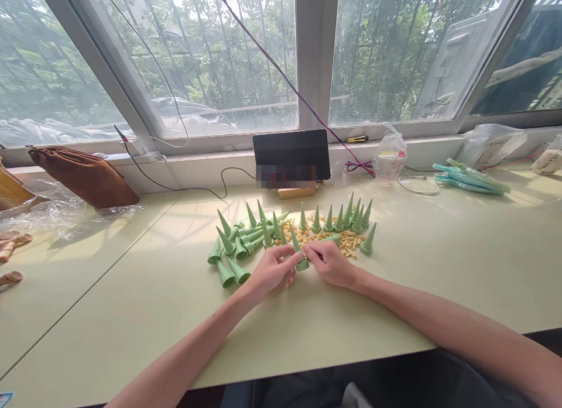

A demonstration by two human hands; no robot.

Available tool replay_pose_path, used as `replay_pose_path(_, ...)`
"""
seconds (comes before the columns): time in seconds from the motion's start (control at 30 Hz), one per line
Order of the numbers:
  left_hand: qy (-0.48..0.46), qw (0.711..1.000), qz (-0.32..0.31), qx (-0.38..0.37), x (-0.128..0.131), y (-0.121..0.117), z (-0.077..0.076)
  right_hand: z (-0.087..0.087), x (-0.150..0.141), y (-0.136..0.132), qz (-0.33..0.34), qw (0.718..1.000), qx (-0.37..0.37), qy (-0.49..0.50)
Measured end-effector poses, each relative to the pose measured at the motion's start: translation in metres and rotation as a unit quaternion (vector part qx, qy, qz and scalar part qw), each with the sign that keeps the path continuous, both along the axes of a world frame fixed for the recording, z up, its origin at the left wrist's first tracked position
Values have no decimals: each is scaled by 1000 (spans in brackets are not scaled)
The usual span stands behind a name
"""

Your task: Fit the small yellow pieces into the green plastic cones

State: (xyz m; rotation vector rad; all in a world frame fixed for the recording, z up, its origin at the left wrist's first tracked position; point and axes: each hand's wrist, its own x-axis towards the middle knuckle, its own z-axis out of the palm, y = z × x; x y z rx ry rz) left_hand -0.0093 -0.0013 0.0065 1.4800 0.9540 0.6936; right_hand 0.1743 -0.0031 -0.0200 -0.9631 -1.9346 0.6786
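Note:
My left hand holds a green plastic cone spike near its wide base, with the tip pointing up. Beside that base, my right hand is pinched closed against the spike's side. Whatever its fingertips hold is too small or hidden to name. Behind both hands lie many small yellow peg-like pieces in a loose heap. Several green cones stand upright at the right, among them one cone near the heap's edge. More green cones lie on their sides at the left, mixed with standing ones.
A dark-screened tablet leans by the window on a small box. A brown pouch is at the left. Along the sill side sit a plastic bag with a cup, a coiled white cable and teal packets.

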Motion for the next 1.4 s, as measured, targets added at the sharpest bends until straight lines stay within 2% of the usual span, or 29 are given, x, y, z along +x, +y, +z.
replay_pose_path(0.4,-9,1000,-8,-20,1,-1,0,0,0,0,5,1000,-6,2)
replay_pose_path(1.07,6,1000,1,-3,3,-1,2,-4,1,3,12,1000,9,8)
replay_pose_path(1.4,11,1000,11,-4,2,1,-6,-1,-2,0,7,1000,19,-4)
